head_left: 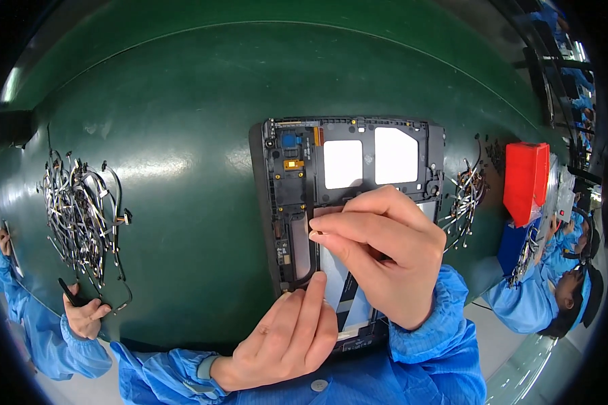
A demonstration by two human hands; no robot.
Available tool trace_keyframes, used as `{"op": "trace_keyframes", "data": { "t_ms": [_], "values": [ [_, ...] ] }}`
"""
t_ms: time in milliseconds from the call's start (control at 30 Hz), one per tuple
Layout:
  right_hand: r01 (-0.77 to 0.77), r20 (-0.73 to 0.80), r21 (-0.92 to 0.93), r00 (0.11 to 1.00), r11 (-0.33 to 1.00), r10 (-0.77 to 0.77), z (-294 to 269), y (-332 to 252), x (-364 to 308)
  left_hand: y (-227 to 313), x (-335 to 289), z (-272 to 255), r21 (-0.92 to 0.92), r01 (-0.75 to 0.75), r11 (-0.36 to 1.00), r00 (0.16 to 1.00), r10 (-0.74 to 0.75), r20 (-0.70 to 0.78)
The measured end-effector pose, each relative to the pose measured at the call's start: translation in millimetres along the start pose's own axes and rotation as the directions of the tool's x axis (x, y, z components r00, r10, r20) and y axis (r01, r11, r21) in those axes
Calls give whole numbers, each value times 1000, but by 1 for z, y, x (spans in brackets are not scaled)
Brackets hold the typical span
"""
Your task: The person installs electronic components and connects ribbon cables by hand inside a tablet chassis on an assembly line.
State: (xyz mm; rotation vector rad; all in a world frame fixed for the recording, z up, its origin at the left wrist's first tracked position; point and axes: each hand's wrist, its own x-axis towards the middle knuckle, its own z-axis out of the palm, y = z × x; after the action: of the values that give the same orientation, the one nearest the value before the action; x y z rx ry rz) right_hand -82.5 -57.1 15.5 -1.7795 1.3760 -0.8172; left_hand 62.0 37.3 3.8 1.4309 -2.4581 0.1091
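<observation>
An opened tablet-like device (pixel 294 191), a black frame with small boards, white panels and a silvery lower area, lies in front of me on the green table. My right hand (pixel 392 250) is above its middle, thumb and forefinger pinched on what looks like a thin black cable (pixel 315 260) running along the inner channel. The pinched end is tiny and partly hidden by the fingertips. At the device's lower left edge rests my left hand (pixel 287 334). Its forefinger stretches out to the cable's lower part, and the other fingers are loosely bent with nothing visible in them.
A tangled heap of thin cables (pixel 81 216) lies to the left, near a co-worker's hand (pixel 84 314) with a black object. On the right are a smaller cable bunch (pixel 466 196), a red bin (pixel 525 182) and a blue bin (pixel 513 243). Another blue-clothed person (pixel 527 304) sits there.
</observation>
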Motion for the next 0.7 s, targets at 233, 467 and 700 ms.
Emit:
{"op": "trace_keyframes", "data": {
  "t_ms": [233, 467, 700],
  "values": [
    [-52, -29, 18, 998, 998, 53, 0, -4, 1, 1, 1, 1, 24, -5, 1000, 1000, 6, -28],
    [-186, -58, 88, 980, 978, 192, 4, -6, -2, -1, 0, 3, 4, -6, 1000, 999, 7, -39],
    [293, 119, -329, 956, 898, -268, -2, -12, -28, -5, 3, -4, 40, -69, 997, 997, 70, -15]
  ]
}}
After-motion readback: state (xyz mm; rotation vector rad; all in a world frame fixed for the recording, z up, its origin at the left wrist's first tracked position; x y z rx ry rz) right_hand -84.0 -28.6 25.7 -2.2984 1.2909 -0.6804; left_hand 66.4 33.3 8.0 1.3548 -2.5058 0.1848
